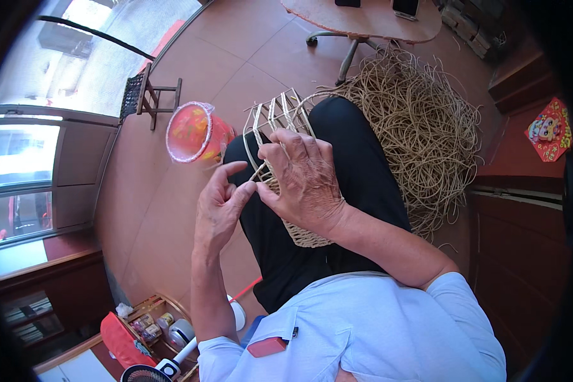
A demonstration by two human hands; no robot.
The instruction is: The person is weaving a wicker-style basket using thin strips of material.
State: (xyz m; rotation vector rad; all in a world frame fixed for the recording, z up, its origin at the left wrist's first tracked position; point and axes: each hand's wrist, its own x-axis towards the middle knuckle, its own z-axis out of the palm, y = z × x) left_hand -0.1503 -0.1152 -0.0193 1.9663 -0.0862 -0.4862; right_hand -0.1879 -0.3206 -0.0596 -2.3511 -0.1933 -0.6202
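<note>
Here, left hand (215,209): grip apart beside woven basket (307,236); right hand (304,180): grip clamped on it.

Floor (153,223): dull pink-red, large tiles, thin joints. Left side: bright daylight through a blown-out window (22,149) in a grey frame (83,159), mesh screen (102,70) above it. Dark wooden chair (148,95) by the screen. Top: round-edged pinkish table (363,18), legs on casters. Right: dark red-brown wood panelling (516,235), red diamond decoration (547,130) on the wall. Lower left: dark cabinet (76,290). Picture corners black.
</note>
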